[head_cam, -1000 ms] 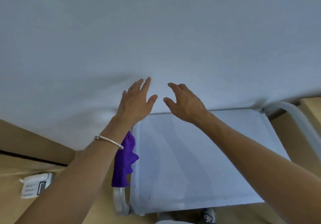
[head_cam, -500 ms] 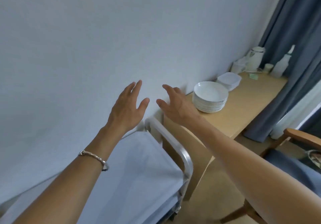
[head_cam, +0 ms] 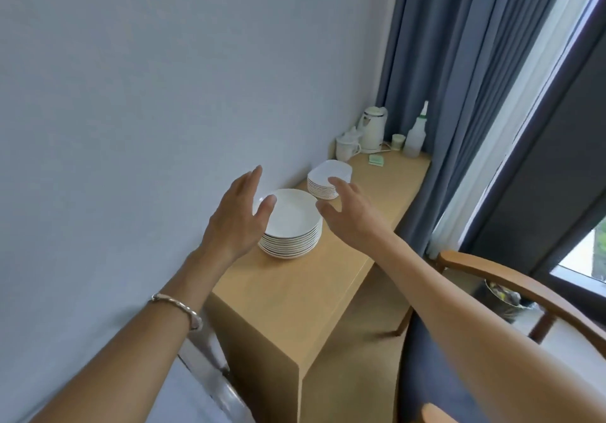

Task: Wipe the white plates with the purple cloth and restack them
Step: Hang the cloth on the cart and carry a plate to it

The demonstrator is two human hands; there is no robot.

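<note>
Currently my left hand [head_cam: 237, 217] and right hand [head_cam: 352, 216] hover mid-frame, fingers spread, holding nothing, flanking the round stack of glossy white plates [head_cam: 292, 225] on the smooth wooden counter [head_cam: 295, 298].

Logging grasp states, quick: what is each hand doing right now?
Left hand: open, fingers spread, holding nothing.
Right hand: open, fingers loosely spread, holding nothing.

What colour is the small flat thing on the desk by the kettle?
Pale green; the flat thing shows best in the head view.
</note>
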